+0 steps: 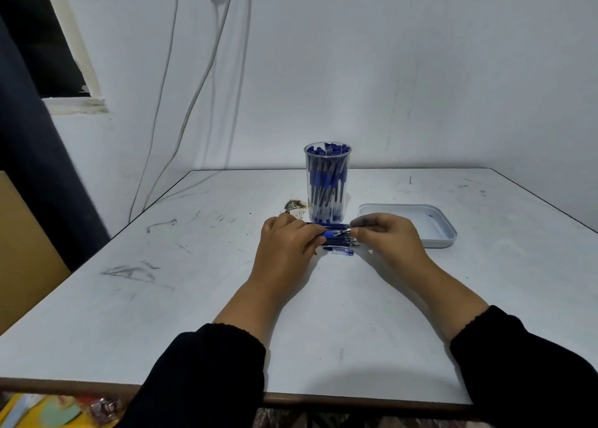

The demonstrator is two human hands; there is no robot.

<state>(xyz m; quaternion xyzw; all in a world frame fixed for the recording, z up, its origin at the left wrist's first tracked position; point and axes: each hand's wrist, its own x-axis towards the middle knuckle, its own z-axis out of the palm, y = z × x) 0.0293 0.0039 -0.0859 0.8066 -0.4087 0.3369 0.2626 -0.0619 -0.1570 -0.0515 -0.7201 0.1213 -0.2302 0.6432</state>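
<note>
A blue pen [335, 233] lies level between my two hands above the white table [194, 298]. My left hand [288, 243] grips its blue grip end, and my right hand [385, 233] pinches its metal tip end. Under it, several blue pens [339, 240] lie side by side in a row on the table. A loose pen cap [339, 250] lies just in front of that row. Behind the hands stands a clear plastic cup [326, 181] filled with several blue pens, caps up.
A shallow pale-blue tray [446, 230] sits to the right of my right hand. A dark burnt mark [295, 206] is on the table left of the cup. Cables [207, 71] hang down the wall at the back.
</note>
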